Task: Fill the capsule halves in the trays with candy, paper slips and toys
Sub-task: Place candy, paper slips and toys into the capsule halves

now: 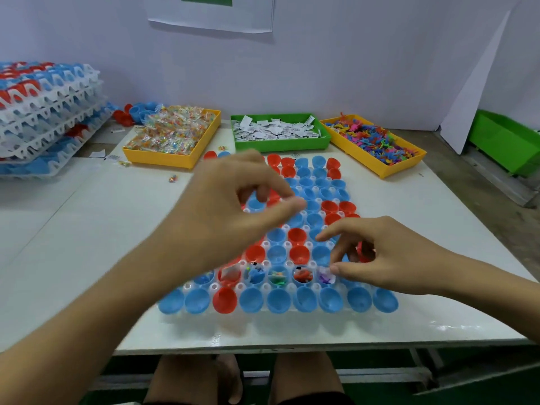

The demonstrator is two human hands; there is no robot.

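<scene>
Filling stands at one part-done row of the tray (292, 312); both hands hover, contents unclear, most halves unfilled.

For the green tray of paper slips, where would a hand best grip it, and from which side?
Grip the green tray by its near long wall, coming from the front. That wall faces the person, bare and upright, while yellow trays flank its ends and slips heap inside.

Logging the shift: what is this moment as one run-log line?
stage: filling | left hand: above white capsule tray, blurred | right hand: holds small red toy | second-nearest row partly filled
</scene>
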